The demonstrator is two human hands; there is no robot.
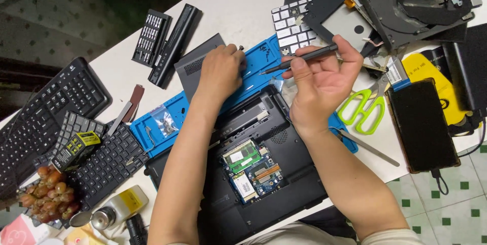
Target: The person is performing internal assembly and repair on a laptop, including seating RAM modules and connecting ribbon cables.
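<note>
The right hand (322, 80) pinches a slim black screwdriver (299, 58), held near level, tip pointing left over the blue mat (253, 70). The left hand (219, 72) is closed, fingertips pressed down at the mat's upper edge beside a grey cover panel (190, 64); what it pinches, I cannot tell. Just below both hands lies the open laptop (264, 174), underside up, green memory and circuit boards showing. Right of it: green-handled scissors (362, 110), long tweezers (368, 146), a dark phone (423, 125). Up top, a stripped chassis (401, 1) and a white keyboard piece (291, 26). To the left on the white surface (238, 6): a bit set (150, 37), a black battery (175, 44), two black keyboards (45, 110), and grapes (50, 194) at the corner.
</note>
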